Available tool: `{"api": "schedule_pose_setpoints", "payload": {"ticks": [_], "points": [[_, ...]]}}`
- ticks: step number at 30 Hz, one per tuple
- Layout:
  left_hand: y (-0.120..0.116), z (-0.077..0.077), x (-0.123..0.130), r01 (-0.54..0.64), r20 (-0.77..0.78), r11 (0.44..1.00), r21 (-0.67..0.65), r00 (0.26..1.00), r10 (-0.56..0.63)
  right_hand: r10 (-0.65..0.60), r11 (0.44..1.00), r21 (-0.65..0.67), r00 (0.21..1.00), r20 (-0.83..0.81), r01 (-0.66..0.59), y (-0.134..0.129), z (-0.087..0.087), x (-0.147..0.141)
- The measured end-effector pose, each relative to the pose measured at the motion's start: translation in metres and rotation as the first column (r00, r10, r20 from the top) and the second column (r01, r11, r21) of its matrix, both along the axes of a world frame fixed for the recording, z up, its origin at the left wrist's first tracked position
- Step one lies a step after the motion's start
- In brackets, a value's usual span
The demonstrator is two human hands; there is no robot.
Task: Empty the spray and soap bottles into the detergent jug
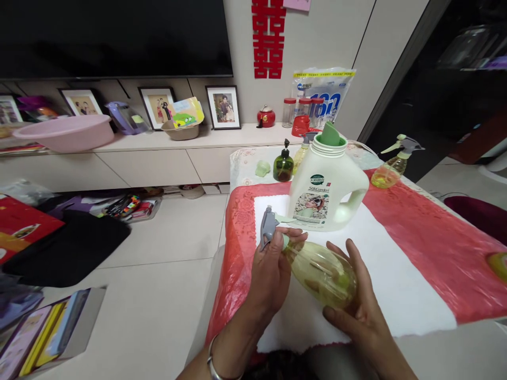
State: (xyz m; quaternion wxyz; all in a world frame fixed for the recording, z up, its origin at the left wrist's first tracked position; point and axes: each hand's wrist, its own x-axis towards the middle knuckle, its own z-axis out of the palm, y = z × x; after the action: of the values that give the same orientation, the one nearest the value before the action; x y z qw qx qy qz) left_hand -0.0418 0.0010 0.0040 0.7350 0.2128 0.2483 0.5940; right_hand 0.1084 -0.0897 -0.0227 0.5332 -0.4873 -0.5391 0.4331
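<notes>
A clear yellowish spray bottle (pixel 322 272) lies tilted on its side between my two hands, above a white cloth (pixel 390 269). My left hand (pixel 273 264) has its fingers wrapped round the neck, just below the grey trigger head (pixel 268 227). Cupped round the bottle's base is my right hand (pixel 364 311), with thumb and fingers on either side. Just beyond stands a large cream jug (pixel 330 179) with a handle, a floral label and a green piece (pixel 330 134) in its mouth.
Behind the jug are a green pump bottle (pixel 283 164), a pale green lump (pixel 262 168) and another sprayer. A spray bottle (pixel 390 171) stands at the right on the red table cover (pixel 428 232). Framed photos and a pink basin (pixel 69 133) line the shelf (pixel 150 141).
</notes>
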Motion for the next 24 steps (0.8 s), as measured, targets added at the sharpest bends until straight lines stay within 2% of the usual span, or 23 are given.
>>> {"api": "schedule_pose_setpoints", "payload": {"ticks": [2, 3, 5, 7, 9, 11, 14, 16, 17, 19, 21, 24], "points": [[0.001, 0.0, -0.001, 0.0, 0.011, 1.0, -0.002, 1.0, 0.0, -0.04, 0.998, 0.059, 0.996, 0.083, 0.035, -0.001, -0.003, -0.002], [0.001, -0.001, -0.002, 0.0, 0.018, 1.0, -0.004, 1.0, 0.0, -0.064, 0.997, 0.049, 0.994, 0.091, 0.06, -0.001, -0.004, -0.003], [0.002, -0.003, -0.002, -0.002, 0.02, 1.0, -0.001, 1.0, 0.002, -0.097, 0.993, -0.06, 0.994, 0.059, 0.1, -0.002, -0.002, -0.006], [0.003, -0.006, -0.001, -0.002, 0.001, 1.0, 0.007, 1.0, 0.002, -0.09, 0.975, -0.203, 0.996, 0.012, 0.09, -0.002, 0.0, -0.007], [0.003, -0.01, -0.001, -0.01, -0.03, 1.0, 0.014, 0.999, 0.01, -0.084, 0.959, -0.269, 0.996, 0.037, 0.091, -0.001, 0.0, -0.005], [0.003, -0.013, 0.0, -0.036, -0.063, 0.999, 0.02, 0.997, 0.037, -0.096, 0.968, -0.214, 0.982, 0.16, 0.129, 0.0, -0.004, 0.0], [0.004, -0.015, 0.001, -0.068, -0.093, 0.998, 0.017, 0.993, 0.07, -0.118, 0.991, -0.015, 0.92, 0.374, 0.134, 0.001, -0.01, 0.007], [0.004, -0.016, 0.001, -0.068, -0.081, 0.998, -0.001, 0.994, 0.068, -0.117, 0.992, 0.003, 0.908, 0.402, 0.126, 0.001, -0.009, 0.006], [0.004, -0.015, 0.001, -0.062, -0.07, 0.998, -0.009, 0.996, 0.062, -0.107, 0.989, -0.055, 0.928, 0.356, 0.135, 0.0, -0.006, 0.004], [0.004, -0.015, 0.001, -0.041, -0.056, 0.999, -0.007, 0.998, 0.041, -0.075, 0.964, -0.241, 0.984, 0.161, 0.113, 0.0, 0.001, -0.003], [0.003, -0.014, 0.001, -0.018, -0.059, 1.0, 0.012, 0.998, 0.019, -0.056, 0.92, -0.391, 0.996, -0.07, 0.024, 0.0, 0.008, -0.008], [0.003, -0.013, 0.002, -0.021, -0.09, 0.999, 0.04, 0.996, 0.025, -0.048, 0.893, -0.442, 0.96, -0.275, -0.082, 0.001, 0.015, -0.011]]}}
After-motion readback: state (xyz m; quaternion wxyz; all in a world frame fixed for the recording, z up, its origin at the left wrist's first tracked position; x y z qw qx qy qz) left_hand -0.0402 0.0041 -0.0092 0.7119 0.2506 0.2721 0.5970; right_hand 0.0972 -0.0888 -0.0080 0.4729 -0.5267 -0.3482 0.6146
